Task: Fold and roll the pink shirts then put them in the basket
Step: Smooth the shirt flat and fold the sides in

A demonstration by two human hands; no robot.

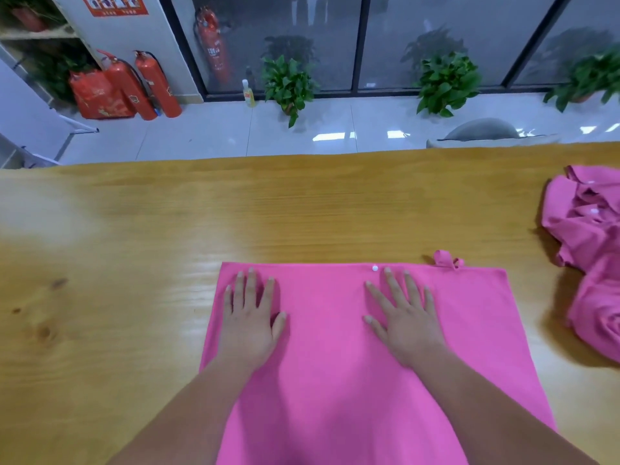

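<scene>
2 bare forearms reach out from the near edge over the pink shirt, which lies flat on the wooden table, a little right of centre and running off the bottom of the view. The left hand rests palm down near the shirt's far left corner, fingers straight and slightly spread. The right hand lies flat near the middle of the far edge, fingers fanned wider. Neither pinches any cloth.

This looks like the smoothing stage of the fold: the shirt already forms a neat panel with a straight far edge and no sleeves showing. The next move probably calls for gripping an edge or corner, either to fold again or to start a tight, even roll.

The cloth is bright pink, smooth and almost free of wrinkles. A small white button sits at the far edge, and a little loop sticks out beyond it. At the far right a crumpled pile of pink shirts waits, well apart. No basket is in view.
</scene>
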